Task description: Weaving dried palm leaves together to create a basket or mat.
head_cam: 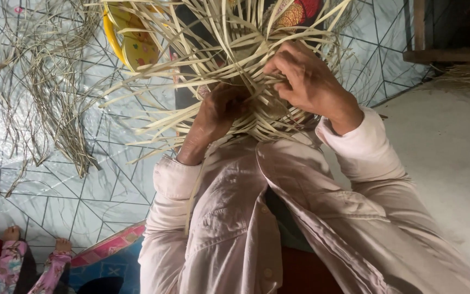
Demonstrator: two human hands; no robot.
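Note:
I hold a partly woven piece of pale flat straw strips (246, 60) in front of my chest, its loose ends fanning out in all directions. My left hand (217, 111) pinches the strips at the woven middle from below and left. From the right, my right hand (305, 81) lies over the weave with its fingers curled onto the strips. Both arms wear pale pink long sleeves (235, 218).
Loose straw strips (44, 81) lie scattered on a shiny patterned floor sheet (82, 190) at left. A yellow patterned bowl (131, 41) shows behind the weave. A small person's feet (12, 235) and a colourful mat (110, 250) are lower left. Bare grey floor (452, 147) and wooden furniture (447, 38) are right.

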